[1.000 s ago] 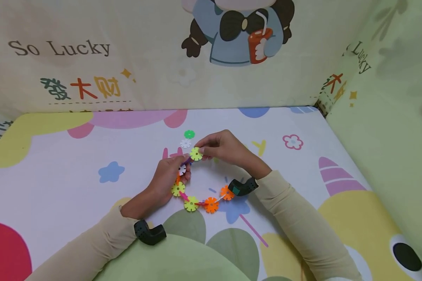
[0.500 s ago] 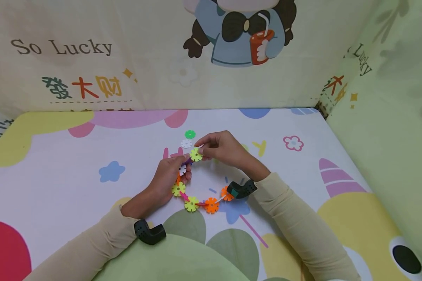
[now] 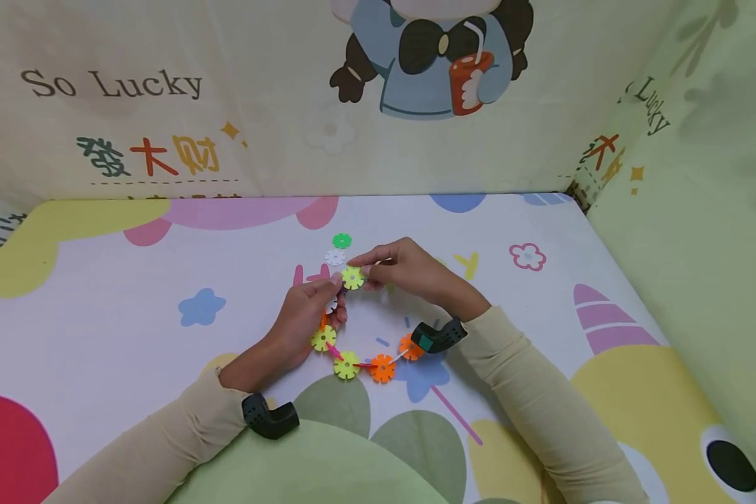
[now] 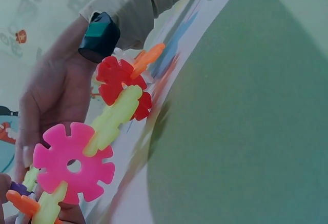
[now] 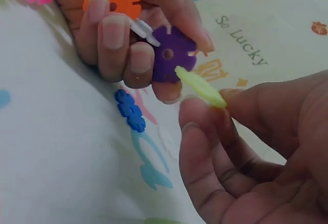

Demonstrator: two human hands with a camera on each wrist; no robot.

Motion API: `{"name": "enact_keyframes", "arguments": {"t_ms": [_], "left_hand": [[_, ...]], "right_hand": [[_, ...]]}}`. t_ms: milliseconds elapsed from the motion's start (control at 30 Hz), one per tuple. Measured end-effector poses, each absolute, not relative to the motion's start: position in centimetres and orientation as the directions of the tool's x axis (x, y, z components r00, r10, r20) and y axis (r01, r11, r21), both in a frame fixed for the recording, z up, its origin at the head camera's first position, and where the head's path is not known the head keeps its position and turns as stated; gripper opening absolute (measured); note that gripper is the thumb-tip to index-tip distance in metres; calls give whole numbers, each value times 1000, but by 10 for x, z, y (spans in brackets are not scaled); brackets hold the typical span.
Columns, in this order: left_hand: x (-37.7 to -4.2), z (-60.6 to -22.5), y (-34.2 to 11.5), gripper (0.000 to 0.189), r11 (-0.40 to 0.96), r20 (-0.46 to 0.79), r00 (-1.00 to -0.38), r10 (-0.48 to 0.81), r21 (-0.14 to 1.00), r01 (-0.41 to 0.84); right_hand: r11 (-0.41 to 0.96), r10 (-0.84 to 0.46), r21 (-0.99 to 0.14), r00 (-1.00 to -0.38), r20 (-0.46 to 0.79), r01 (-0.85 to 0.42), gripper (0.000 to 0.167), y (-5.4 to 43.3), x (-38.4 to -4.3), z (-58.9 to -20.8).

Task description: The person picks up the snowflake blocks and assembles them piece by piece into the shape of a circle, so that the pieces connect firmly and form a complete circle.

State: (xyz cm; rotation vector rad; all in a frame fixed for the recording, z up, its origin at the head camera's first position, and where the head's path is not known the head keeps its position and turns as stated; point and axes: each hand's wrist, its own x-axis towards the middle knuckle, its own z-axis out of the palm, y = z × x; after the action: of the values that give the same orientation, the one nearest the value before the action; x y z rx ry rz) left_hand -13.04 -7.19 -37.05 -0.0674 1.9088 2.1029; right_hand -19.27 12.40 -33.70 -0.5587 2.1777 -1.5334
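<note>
My left hand (image 3: 305,318) pinches a purple notched plastic disc (image 5: 171,55) at the end of a curved chain of snowflake discs. My right hand (image 3: 418,273) pinches a yellow-green snowflake disc (image 3: 353,278) by its outer edge. In the right wrist view, this disc's other edge meets the purple one at a notch; how deep it sits I cannot tell. White and orange discs (image 5: 118,1) continue the chain under my left fingers. Farther along hang a pink disc (image 4: 74,162) and a red disc (image 4: 115,80). The chain ends near my right wrist by an orange disc (image 3: 411,347).
A loose green disc (image 3: 342,241) and a white disc (image 3: 335,257) lie on the patterned tabletop (image 3: 132,364) beyond my hands. A blue disc (image 5: 130,110) shows on the surface in the right wrist view. A printed cloth wall (image 3: 258,91) stands behind.
Very little differs. Both hands keep their grips, and my left fingers have shifted slightly right, covering more of the purple disc in the head view.
</note>
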Motion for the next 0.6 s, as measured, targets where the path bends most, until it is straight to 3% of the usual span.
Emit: {"name": "enact_keyframes", "arguments": {"t_ms": [167, 600], "left_hand": [[-131, -371, -72, 46, -77, -228, -953, 200, 966, -248], [-131, -372, -74, 41, -25, -224, -954, 199, 972, -234]], "right_hand": [[307, -534, -951, -834, -138, -40, 24, 126, -194, -339], [372, -514, -925, -848, -129, -84, 20, 125, -193, -343]]}}
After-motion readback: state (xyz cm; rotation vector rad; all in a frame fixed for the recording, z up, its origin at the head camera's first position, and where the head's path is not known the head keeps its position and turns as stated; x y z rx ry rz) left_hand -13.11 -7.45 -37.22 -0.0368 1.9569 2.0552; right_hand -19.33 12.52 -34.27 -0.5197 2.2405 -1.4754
